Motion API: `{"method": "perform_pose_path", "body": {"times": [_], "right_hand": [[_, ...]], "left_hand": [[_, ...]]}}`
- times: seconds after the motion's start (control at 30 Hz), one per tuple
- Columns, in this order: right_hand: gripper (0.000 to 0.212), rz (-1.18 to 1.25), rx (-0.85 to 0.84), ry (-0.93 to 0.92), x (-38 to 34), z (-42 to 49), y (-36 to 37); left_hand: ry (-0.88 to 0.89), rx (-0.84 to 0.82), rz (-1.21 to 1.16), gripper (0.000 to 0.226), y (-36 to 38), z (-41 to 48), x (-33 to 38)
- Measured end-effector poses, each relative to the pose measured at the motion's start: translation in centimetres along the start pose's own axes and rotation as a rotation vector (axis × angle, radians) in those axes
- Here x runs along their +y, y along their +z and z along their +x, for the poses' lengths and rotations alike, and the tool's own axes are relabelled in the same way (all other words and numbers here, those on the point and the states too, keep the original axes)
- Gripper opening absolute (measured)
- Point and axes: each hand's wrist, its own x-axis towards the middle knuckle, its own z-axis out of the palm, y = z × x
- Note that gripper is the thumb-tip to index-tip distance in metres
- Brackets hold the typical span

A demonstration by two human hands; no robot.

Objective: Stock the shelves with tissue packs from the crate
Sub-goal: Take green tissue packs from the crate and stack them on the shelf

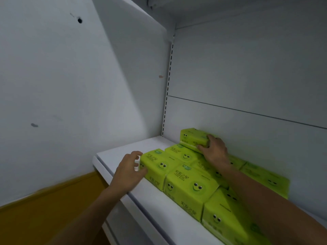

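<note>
Several lime-green tissue packs with smiley faces lie in rows on a white shelf (123, 156). One more green pack (192, 137) sits on top of the back row, against the shelf's rear panel. My right hand (214, 149) grips that top pack at its right end, fingers curled over it. My left hand (128, 169) touches the left end of the front-left pack (157, 165) with loosely spread fingers. The crate is out of view.
A white wall (62, 85) stands to the left of the shelf. The rear panel (247, 76) has a slotted upright in its corner. Another shelf's underside (230, 6) hangs above. A yellow floor (44, 209) shows below left.
</note>
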Motion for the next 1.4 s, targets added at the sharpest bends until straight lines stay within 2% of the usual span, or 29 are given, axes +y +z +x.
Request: {"method": "perform_pose_path", "body": {"times": [0.07,0.27,0.47,0.63,0.8,0.93,1.13,1.23,1.4], "right_hand": [[0.064,0.005,-0.009,0.021,0.1,0.2,0.1],[0.067,-0.028,-0.044,0.055,0.6,1.3,0.2],[0.068,-0.088,-0.039,0.047,0.5,1.4,0.7],[0.078,-0.055,-0.035,0.073,0.7,1.2,0.4],[0.084,-0.124,0.006,0.058,-0.1,0.1,-0.3],[0.081,-0.147,0.085,-0.02,-2.8,-2.2,-1.2],[0.076,-0.009,0.114,-0.21,-10.7,-8.4,-0.4],[0.072,0.041,0.069,-0.301,-15.2,-13.4,2.5],[0.071,0.088,-0.14,-0.372,-20.2,-22.9,10.5]], "left_hand": [[-0.019,-0.028,-0.008,0.046,0.5,0.1,-0.2],[-0.023,-0.051,-0.08,0.041,1.3,0.3,0.2],[-0.063,-0.073,-0.067,0.055,1.0,0.3,0.3],[-0.051,-0.056,-0.051,0.043,1.2,0.3,0.2],[-0.025,-0.041,-0.023,0.05,0.8,-0.2,0.0],[-0.028,-0.059,-0.028,0.053,-0.7,-2.0,-0.4],[-0.01,-0.073,-0.016,0.051,-6.0,-6.4,-1.8],[-0.053,-0.079,0.033,0.052,-9.7,-10.1,-4.4],[-0.191,-0.151,0.131,0.052,-15.2,-17.6,-11.9]]}}
